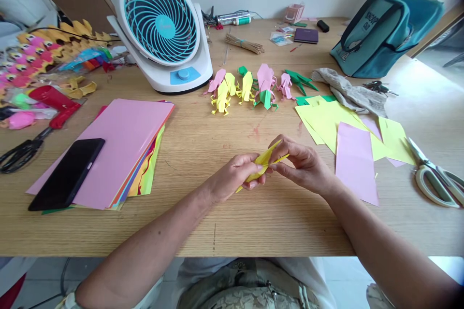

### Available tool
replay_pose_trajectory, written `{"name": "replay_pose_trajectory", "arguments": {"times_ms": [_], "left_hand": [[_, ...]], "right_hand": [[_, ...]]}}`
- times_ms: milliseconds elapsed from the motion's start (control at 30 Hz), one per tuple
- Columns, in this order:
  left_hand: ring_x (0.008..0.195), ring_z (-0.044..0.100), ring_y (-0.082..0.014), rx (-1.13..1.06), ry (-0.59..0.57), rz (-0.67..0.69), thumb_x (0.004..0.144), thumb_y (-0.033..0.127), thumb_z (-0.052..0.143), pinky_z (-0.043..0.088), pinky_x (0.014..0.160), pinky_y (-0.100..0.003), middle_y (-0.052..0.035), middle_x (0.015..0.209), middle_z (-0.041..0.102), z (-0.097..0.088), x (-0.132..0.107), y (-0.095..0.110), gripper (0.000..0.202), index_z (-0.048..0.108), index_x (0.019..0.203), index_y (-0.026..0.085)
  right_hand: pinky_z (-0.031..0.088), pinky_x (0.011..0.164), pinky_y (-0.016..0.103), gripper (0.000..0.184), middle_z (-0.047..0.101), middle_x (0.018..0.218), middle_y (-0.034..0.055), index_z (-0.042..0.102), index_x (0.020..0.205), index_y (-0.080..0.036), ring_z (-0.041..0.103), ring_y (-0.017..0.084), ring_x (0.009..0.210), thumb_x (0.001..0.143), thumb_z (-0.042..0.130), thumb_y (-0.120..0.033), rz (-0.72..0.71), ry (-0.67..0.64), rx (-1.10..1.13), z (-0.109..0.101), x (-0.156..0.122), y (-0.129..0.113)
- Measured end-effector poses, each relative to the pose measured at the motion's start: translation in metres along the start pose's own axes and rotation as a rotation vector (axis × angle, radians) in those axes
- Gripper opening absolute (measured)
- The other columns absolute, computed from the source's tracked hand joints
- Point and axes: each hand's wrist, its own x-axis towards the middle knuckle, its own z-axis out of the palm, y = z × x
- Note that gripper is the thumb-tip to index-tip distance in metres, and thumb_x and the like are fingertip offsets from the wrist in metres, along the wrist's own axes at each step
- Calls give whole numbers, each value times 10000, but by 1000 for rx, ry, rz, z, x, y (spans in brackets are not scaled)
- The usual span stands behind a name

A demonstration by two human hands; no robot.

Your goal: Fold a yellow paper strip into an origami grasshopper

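Note:
A piece of folded yellow paper (266, 156), narrow with pointed ends, is held above the near middle of the table. My left hand (242, 174) grips its body, the thumb pressed on top. At its upper right end, my right hand (299, 161) pinches the paper, where two pointed flaps spread apart. Beyond my hands stand several folded paper figures in yellow, pink and green, among them a yellow one (221, 99) and a pink one (266, 78). Some right fingertips are hidden behind the paper.
Left lies a stack of coloured paper (123, 140) with a black phone (67, 174) on it, near black-handled scissors (27, 149). A fan (165, 29) stands behind. Right are yellow sheets (326, 118), a pink sheet (354, 159), white-handled scissors (435, 178), a grey cloth (351, 89) and a teal bag (384, 34).

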Motion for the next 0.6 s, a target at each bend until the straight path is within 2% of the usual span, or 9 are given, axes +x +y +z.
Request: {"name": "replay_pose_trajectory", "arguments": {"times_ms": [200,400,600], "left_hand": [[512,371,-38,21,21,18,876,475,610,228,491,-212,12,714,543,2,-1,0,335,566,870,143],[533,382,-32,5,9,25,873,468,636,213,499,-212,4,750,544,2,-1,1,351,578,932,127],[531,379,-41,-27,1,-13,858,468,652,217,496,-216,1,752,553,1,-2,3,342,592,930,139]], "right_hand": [[504,782,368,68,607,924,64,653,938,-232,605,199,877,942,612,-286,-20,-21,-32,-3,0,-2],[510,747,341,26,598,931,51,632,944,-241,598,184,865,933,625,-263,1,1,-3,-2,0,-3],[526,766,372,17,608,936,63,616,934,-241,609,199,870,924,625,-251,-36,-5,-93,-6,-1,-3]]}}
